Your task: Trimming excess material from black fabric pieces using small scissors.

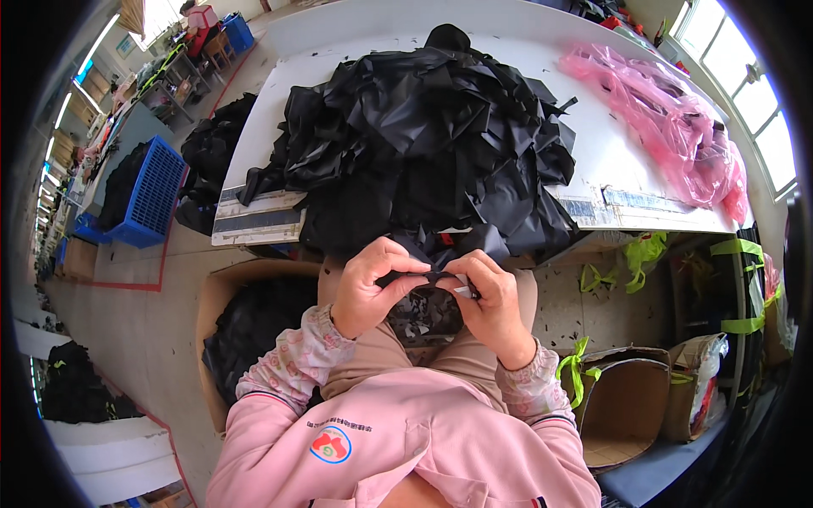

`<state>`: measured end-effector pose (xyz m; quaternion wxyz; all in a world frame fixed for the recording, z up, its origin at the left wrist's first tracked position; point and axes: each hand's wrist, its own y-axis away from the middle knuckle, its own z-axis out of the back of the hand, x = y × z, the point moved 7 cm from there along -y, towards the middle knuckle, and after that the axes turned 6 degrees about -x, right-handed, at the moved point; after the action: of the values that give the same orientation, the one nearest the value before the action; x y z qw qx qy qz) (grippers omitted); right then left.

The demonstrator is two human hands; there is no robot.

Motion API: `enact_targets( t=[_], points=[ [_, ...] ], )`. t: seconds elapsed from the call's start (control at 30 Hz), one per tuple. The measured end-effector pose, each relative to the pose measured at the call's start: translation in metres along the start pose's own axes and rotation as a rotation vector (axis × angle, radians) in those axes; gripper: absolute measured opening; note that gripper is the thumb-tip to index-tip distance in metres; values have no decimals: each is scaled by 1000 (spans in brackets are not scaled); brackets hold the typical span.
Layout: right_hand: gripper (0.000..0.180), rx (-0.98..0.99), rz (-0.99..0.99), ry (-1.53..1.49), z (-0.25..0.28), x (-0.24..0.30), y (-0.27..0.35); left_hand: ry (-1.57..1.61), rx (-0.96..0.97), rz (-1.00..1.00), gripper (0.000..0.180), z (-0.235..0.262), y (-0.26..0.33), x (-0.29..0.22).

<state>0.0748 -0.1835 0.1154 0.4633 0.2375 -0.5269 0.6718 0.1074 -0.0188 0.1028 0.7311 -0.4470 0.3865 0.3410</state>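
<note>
A large heap of black fabric pieces (423,144) covers the middle of the white table (262,144) before me. At the table's near edge, over my lap, both hands pinch a black fabric piece (434,276) between thumbs and fingertips. My left hand (373,284) grips it from the left. From the right, my right hand (493,300) closes on the same piece, close to the left fingertips. A small pale object (463,291) shows at the right hand's fingers; I cannot make out what it is. The lower fabric is partly hidden by my hands.
A crumpled pink plastic bag (669,127) lies at the table's right. Beside my left leg stands a cardboard box (210,326) of black pieces; an open cardboard box (622,406) is at my right. A blue crate (157,195) sits on the floor at left.
</note>
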Motion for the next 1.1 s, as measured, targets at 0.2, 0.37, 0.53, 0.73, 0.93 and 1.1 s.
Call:
enact_targets(
  t=[0.2,0.37,0.53,0.73,0.93,1.1],
  points=[
    [21,8,36,-89,1,-2,-3,51,-77,-224,14,1,-7,-4],
    [19,11,14,-145,-3,-6,-2,666,4,272,15,-21,14,30],
    [16,9,-74,-256,-12,-14,4,1093,-105,540,11,-44,19,33],
    [14,-2,-125,-200,-9,-13,6,777,-126,357,16,-32,26,38],
    [15,-22,-151,-151,-6,-16,3,454,-29,245,23,-27,21,14],
    [15,34,-135,-152,-7,-10,-2,357,4,137,23,-17,16,11]
  ],
)
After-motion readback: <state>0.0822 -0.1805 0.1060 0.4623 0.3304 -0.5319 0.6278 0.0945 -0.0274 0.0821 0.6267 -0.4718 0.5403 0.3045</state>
